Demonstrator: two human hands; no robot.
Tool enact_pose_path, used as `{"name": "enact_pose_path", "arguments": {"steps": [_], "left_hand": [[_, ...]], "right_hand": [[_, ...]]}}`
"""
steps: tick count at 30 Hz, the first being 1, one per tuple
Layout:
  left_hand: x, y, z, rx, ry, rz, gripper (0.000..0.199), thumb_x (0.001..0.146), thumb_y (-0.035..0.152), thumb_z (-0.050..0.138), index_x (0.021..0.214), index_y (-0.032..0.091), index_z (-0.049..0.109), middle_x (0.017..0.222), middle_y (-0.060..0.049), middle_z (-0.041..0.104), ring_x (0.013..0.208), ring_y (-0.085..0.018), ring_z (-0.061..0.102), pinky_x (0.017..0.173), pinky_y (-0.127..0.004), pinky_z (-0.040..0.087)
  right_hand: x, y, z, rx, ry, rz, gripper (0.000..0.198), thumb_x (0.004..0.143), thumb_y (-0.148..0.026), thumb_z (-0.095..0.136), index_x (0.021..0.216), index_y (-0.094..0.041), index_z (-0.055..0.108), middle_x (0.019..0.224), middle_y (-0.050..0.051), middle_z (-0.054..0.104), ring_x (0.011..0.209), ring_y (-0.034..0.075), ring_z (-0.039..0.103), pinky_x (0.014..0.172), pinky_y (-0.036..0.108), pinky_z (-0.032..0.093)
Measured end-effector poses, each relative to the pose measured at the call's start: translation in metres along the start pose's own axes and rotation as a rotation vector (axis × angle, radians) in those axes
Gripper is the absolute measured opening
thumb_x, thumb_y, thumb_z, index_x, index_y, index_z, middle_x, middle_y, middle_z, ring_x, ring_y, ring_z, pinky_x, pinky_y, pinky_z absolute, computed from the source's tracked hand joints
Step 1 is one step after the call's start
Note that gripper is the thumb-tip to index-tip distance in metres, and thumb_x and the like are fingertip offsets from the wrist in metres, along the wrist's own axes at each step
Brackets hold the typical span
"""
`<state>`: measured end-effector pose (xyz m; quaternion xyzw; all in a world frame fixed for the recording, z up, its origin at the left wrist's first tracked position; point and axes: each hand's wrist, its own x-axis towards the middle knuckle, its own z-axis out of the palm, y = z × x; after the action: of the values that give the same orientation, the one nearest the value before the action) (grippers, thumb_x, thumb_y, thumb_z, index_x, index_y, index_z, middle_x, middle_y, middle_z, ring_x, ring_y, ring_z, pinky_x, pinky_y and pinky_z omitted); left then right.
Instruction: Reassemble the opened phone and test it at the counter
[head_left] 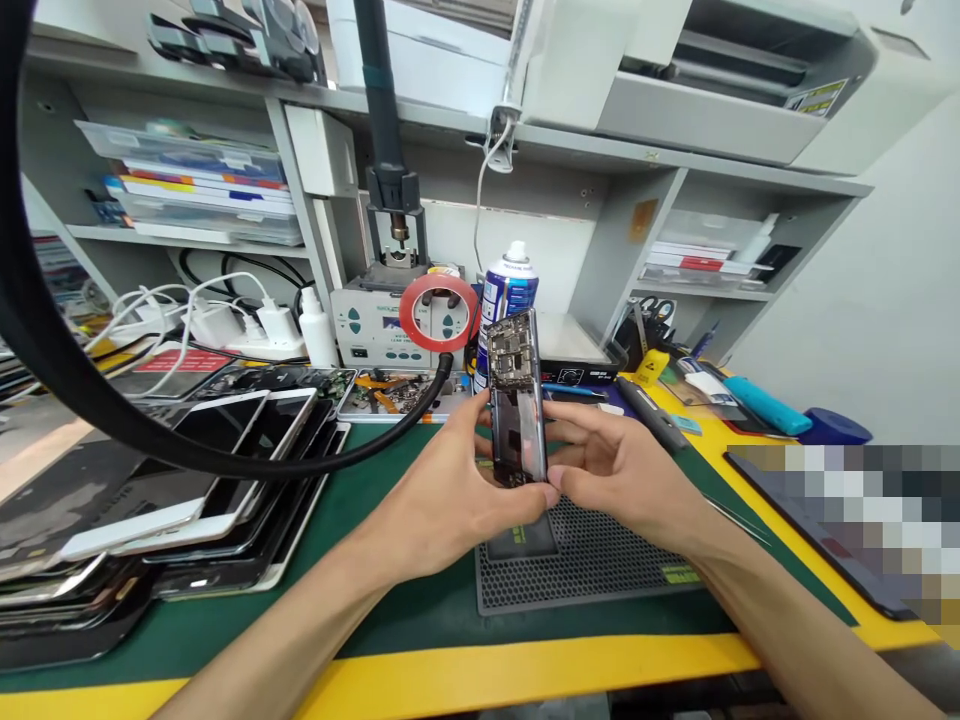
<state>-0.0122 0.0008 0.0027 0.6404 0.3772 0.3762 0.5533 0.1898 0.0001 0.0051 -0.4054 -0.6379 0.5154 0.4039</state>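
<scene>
Partly hidden spray can [514, 285] behind phone [517, 395], hose [225, 456] crossing stacked screens [142, 495]

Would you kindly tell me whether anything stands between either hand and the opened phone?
Nothing visible does: the left hand and the right hand both touch the opened phone directly. The black hose curves on the left without crossing either hand or the phone.

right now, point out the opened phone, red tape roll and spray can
Opened phone [517, 402], head view: exposed inside
Red tape roll [406, 312], head view: ring's left side
Spray can [512, 290], head view: upper body
</scene>
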Motion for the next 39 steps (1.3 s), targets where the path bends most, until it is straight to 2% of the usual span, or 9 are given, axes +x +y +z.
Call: {"name": "enact_pose_path", "arguments": {"steps": [4, 10, 20, 26, 32, 36, 39], "left_hand": [[-0.001, 0.0, 0.002, 0.0, -0.001, -0.017, 0.093, 0.076, 0.034, 0.081, 0.151, 0.024, 0.027, 0.113, -0.01, 0.066, 0.086, -0.022, 0.069, 0.061, -0.027, 0.056], [-0.002, -0.007, 0.001, 0.024, 0.016, 0.028, 0.091, 0.079, 0.035, 0.079, 0.152, 0.026, 0.026, 0.12, -0.01, 0.065, 0.098, -0.025, 0.069, 0.072, -0.031, 0.059], [-0.003, -0.008, 0.002, -0.069, 0.003, -0.01, 0.09, 0.078, 0.028, 0.081, 0.15, 0.031, 0.027, 0.125, -0.009, 0.061, 0.107, -0.026, 0.066, 0.084, -0.037, 0.058], [-0.005, -0.002, 0.004, -0.09, -0.041, -0.079, 0.09, 0.079, 0.02, 0.079, 0.15, 0.031, 0.023, 0.12, -0.008, 0.061, 0.102, -0.022, 0.066, 0.084, -0.035, 0.057], [-0.006, 0.006, 0.006, -0.09, -0.081, -0.097, 0.09, 0.081, 0.015, 0.076, 0.151, 0.031, 0.021, 0.123, -0.009, 0.057, 0.11, -0.023, 0.062, 0.088, -0.035, 0.056], [-0.006, 0.003, 0.006, -0.071, -0.101, -0.025, 0.085, 0.081, 0.011, 0.074, 0.149, 0.031, 0.026, 0.13, -0.008, 0.054, 0.118, -0.02, 0.056, 0.099, -0.035, 0.051], [-0.006, -0.002, 0.007, -0.047, -0.088, 0.006, 0.086, 0.082, 0.014, 0.073, 0.15, 0.033, 0.024, 0.125, -0.006, 0.055, 0.115, -0.019, 0.057, 0.097, -0.035, 0.051]], "right_hand": [[-0.002, 0.003, 0.002, 0.007, 0.023, -0.008, 0.061, 0.076, -0.016, 0.076, 0.135, -0.022, 0.06, 0.119, 0.009, 0.071, 0.085, 0.02, 0.072, 0.075, 0.035, 0.06], [-0.004, 0.001, 0.004, -0.006, 0.019, -0.017, 0.054, 0.082, -0.015, 0.072, 0.134, -0.024, 0.061, 0.122, 0.008, 0.071, 0.089, 0.021, 0.073, 0.076, 0.034, 0.06], [-0.003, -0.001, 0.009, -0.027, 0.035, -0.062, 0.048, 0.084, -0.018, 0.07, 0.132, -0.024, 0.065, 0.117, 0.007, 0.074, 0.091, 0.022, 0.074, 0.077, 0.035, 0.063], [-0.002, -0.003, 0.008, -0.028, 0.071, -0.097, 0.047, 0.085, -0.018, 0.07, 0.131, -0.023, 0.064, 0.115, 0.007, 0.075, 0.095, 0.022, 0.075, 0.085, 0.038, 0.063], [-0.002, -0.007, 0.007, -0.031, 0.097, -0.108, 0.042, 0.086, -0.019, 0.069, 0.128, -0.023, 0.066, 0.113, 0.007, 0.076, 0.094, 0.022, 0.075, 0.082, 0.036, 0.063], [-0.002, -0.007, 0.005, 0.0, 0.11, -0.094, 0.045, 0.086, -0.022, 0.07, 0.131, -0.023, 0.064, 0.117, 0.008, 0.075, 0.092, 0.022, 0.074, 0.078, 0.037, 0.064], [-0.002, -0.007, 0.003, -0.003, 0.129, -0.097, 0.046, 0.087, -0.025, 0.071, 0.133, -0.025, 0.064, 0.122, 0.008, 0.072, 0.094, 0.022, 0.073, 0.078, 0.036, 0.064]]}}
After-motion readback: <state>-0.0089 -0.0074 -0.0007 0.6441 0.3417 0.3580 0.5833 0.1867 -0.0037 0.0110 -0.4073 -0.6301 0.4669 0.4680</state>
